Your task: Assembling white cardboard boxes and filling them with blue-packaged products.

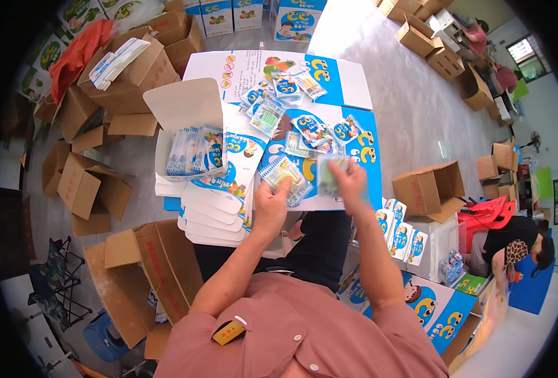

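My left hand (273, 205) is closed on a small clear-and-blue plastic packet (285, 177), thumb on top, over the near edge of the printed cardboard surface. Just to its right, my right hand (353, 187) pinches another packet (327, 175); both are blurred by motion. Beyond my hands, several similar packets (312, 128) lie in a loose pile on the cardboard (348, 82). At the left stands an open white box (184, 104) with its lid raised. Inside it, a row of packets (194, 151) is packed upright, side by side.
Flattened white cartons (213, 217) are stacked under the box's near side. Open brown cardboard boxes (93, 186) stand on the floor at left, and another (429, 189) at right. Small filled cartons (402, 236) stand right of my lap. Another person (512, 252) bends over at far right.
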### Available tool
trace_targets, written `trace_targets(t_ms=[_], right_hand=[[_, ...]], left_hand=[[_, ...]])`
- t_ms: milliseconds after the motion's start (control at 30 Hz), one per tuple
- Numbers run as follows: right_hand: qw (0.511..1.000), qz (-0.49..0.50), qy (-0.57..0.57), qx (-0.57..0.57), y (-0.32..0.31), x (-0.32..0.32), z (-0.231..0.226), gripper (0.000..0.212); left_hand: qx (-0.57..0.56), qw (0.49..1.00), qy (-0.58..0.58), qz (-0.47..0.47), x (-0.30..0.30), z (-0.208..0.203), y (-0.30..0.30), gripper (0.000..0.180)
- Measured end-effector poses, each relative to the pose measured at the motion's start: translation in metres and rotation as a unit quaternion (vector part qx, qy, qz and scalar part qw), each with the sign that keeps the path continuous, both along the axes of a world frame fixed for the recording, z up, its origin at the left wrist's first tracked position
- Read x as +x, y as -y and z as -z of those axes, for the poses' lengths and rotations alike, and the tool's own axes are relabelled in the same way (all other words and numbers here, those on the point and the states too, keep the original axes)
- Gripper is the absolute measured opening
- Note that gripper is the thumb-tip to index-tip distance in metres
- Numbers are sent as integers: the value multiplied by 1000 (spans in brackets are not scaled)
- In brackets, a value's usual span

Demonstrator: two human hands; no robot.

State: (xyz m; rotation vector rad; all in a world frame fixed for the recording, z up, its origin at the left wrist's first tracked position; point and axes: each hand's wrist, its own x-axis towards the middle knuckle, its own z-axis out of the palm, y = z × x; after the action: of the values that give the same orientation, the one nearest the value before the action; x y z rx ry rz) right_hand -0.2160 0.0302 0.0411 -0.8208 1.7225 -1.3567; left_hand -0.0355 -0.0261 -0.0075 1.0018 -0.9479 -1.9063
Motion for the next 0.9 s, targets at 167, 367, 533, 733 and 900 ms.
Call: trace_targets(t_ms=[167,367,533,733,900], right_hand=[[996,-12,-87,-11,90,-46,-21,42],[814,-89,-486,306,133,-31,5,65],[870,-91,-457,162,137,-31,10,48],[964,-73,-253,48,114,-30,2,34],[985,-45,141,-89,65,-10,-25,33]], left_hand=[[45,998,-42,9,3,-10,0,24],[52,998,-39,-19,14,-11,3,27],[85,984,-152,-29,12,-3,6,29],[73,986,-141,-49,2,-2,11,30],[149,965,-216,-26,-3,-32,10,33]])
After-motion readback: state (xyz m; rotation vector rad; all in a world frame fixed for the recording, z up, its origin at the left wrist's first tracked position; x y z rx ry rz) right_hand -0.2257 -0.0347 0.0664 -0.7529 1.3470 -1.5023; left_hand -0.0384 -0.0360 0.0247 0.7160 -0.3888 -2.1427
